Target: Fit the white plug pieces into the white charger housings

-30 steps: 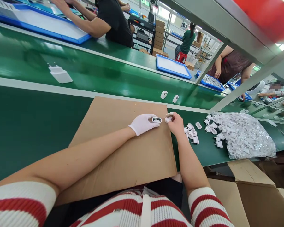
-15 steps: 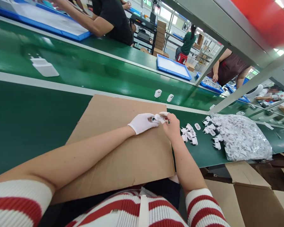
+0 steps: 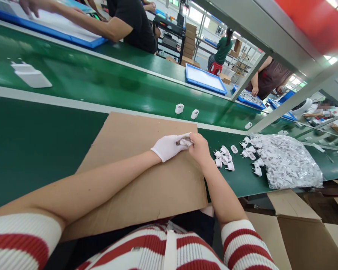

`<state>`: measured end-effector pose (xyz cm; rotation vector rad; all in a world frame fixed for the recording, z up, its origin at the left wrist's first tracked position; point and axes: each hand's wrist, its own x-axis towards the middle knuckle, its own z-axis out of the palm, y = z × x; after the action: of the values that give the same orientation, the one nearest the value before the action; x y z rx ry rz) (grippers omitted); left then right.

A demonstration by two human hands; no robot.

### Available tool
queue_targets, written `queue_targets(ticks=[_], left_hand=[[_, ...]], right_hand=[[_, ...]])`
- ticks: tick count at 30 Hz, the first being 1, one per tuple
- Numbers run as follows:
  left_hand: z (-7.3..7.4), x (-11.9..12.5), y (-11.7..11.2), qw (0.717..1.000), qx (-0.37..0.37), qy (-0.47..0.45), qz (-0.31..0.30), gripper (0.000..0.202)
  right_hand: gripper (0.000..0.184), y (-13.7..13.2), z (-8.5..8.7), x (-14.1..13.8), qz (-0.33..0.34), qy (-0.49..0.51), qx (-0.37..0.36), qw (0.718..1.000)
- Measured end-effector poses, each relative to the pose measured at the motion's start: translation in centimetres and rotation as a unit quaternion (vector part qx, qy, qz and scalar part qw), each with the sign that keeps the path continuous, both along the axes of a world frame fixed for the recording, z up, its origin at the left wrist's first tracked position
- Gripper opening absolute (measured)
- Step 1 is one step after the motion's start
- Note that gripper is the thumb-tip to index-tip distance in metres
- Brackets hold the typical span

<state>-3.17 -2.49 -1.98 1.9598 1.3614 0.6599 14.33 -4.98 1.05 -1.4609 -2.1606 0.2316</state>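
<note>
My left hand (image 3: pixel 169 147), in a white glove, is closed on a small white plug piece (image 3: pixel 185 142) above the right part of a cardboard sheet (image 3: pixel 146 180). My right hand (image 3: pixel 198 148) meets it from the right, fingers pinched on the same piece. Between them, the hands cover most of it. Just right of my right hand lies a loose cluster of white plug pieces (image 3: pixel 224 157) with metal pins. Another white piece (image 3: pixel 234 149) lies apart from them.
A clear bag (image 3: pixel 291 161) full of white pieces lies at the right, loose plugs at its left edge. Beyond the cardboard runs a green conveyor belt (image 3: pixel 115 92) bearing white chargers (image 3: pixel 33 77). Open cartons (image 3: pixel 304 240) stand lower right. A metal post slants overhead. Co-workers sit across the belt.
The white chargers on the belt have moved left. My right hand has closed in toward my left, and the plug piece is more hidden. Across the belt, a co-worker's arm has moved over a tray.
</note>
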Motion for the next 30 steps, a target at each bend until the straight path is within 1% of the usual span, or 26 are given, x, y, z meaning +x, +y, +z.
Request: queue_targets(ticks=[3, 6, 8, 10, 11, 12, 13, 14, 15, 16, 17, 18, 19, 20, 21, 22, 24, 25, 26, 27, 28, 29, 30], left_hand=[[0.3, 0.2, -0.2, 0.994, 0.019, 0.108, 0.030, 0.036], [0.1, 0.4, -0.2, 0.989, 0.037, 0.140, 0.033, 0.035], [0.1, 0.4, 0.0, 0.990, 0.034, 0.134, 0.023, 0.034], [0.2, 0.1, 0.6, 0.995, 0.012, 0.101, -0.007, 0.034], [0.4, -0.2, 1.1, 0.997, 0.001, 0.078, -0.016, 0.033], [0.7, -0.7, 1.7, 0.998, -0.005, 0.056, -0.011, 0.032], [1.0, -1.3, 2.6, 0.999, -0.007, 0.039, 0.013, 0.031], [1.3, -2.2, 3.7, 0.998, -0.003, 0.030, 0.055, 0.031], [1.7, -3.2, 5.0, 0.994, 0.002, 0.029, 0.106, 0.031], [2.1, -4.3, 6.4, 0.987, 0.007, 0.034, 0.158, 0.032], [2.5, -5.5, 7.9, 0.978, 0.012, 0.042, 0.202, 0.034], [2.8, -6.8, 9.4, 0.970, 0.016, 0.051, 0.236, 0.035], [3.1, -8.1, 10.8, 0.963, 0.018, 0.059, 0.261, 0.036], [3.4, -9.2, 12.0, 0.958, 0.015, 0.068, 0.280, 0.036], [3.6, -10.1, 13.0, 0.952, 0.005, 0.075, 0.296, 0.036], [3.8, -10.8, 13.8, 0.948, -0.008, 0.080, 0.307, 0.035], [4.1, -11.3, 14.5, 0.938, -0.024, 0.085, 0.336, 0.038], [4.3, -11.3, 14.5, 0.930, -0.004, 0.088, 0.357, 0.045], [4.5, -11.0, 14.4, 0.921, 0.038, 0.092, 0.376, 0.057], [4.7, -10.5, 14.3, 0.915, 0.095, 0.102, 0.377, 0.070], [4.9, -10.0, 14.2, 0.913, 0.152, 0.118, 0.361, 0.081], [5.0, -9.3, 14.2, 0.913, 0.201, 0.136, 0.328, 0.088], [5.1, -8.7, 14.3, 0.921, 0.226, 0.160, 0.276, 0.093]], right_hand=[[0.037, -0.2, 0.0, 0.0, -0.016, 0.014, 0.003, 1.000], [0.041, -0.2, -0.4, -0.4, -0.040, 0.043, -0.019, 0.998], [0.039, 0.0, -0.5, -0.7, -0.044, 0.086, -0.041, 0.994], [0.038, 0.0, -0.3, -0.4, -0.040, 0.161, -0.072, 0.983], [0.042, -0.1, 0.0, 0.1, -0.039, 0.196, -0.083, 0.976], [0.048, -0.3, 0.5, 1.0, -0.047, 0.214, -0.083, 0.972], [0.056, -0.6, 1.1, 2.1, -0.067, 0.207, -0.079, 0.973], [0.061, -0.9, 1.7, 3.6, -0.106, 0.171, -0.061, 0.978], [0.062, -1.2, 2.2, 5.2, -0.163, 0.096, -0.049, 0.981], [0.064, -1.5, 2.7, 6.9, -0.237, 0.015, -0.064, 0.969], [0.067, -1.6, 3.0, 8.5, -0.311, -0.048, -0.106, 0.943], [0.067, -1.6, 3.1, 9.8, -0.358, -0.094, -0.161, 0.915], [0.065, -1.4, 3.0, 10.9, -0.380, -0.125, -0.208, 0.892], [0.061, -1.2, 2.8, 11.5, -0.384, -0.141, -0.244, 0.879], [0.056, -0.9, 2.5, 11.9, -0.373, -0.148, -0.265, 0.877], [0.052, -0.7, 2.2, 12.0, -0.358, -0.150, -0.269, 0.882], [0.044, -0.2, 1.5, 11.7, -0.342, -0.145, -0.250, 0.894], [0.042, 0.1, 1.2, 11.5, -0.340, -0.140, -0.238, 0.899], [0.040, 0.3, 0.9, 11.3, -0.338, -0.134, -0.226, 0.904], [0.041, 0.5, 0.7, 11.2, -0.335, -0.128, -0.213, 0.909], [0.043, 0.7, 0.4, 11.1, -0.332, -0.124, -0.201, 0.913], [0.045, 0.9, 0.1, 11.1, -0.325, -0.121, -0.186, 0.919], [0.048, 1.0, -0.2, 11.2, -0.315, -0.122, -0.169, 0.926]])
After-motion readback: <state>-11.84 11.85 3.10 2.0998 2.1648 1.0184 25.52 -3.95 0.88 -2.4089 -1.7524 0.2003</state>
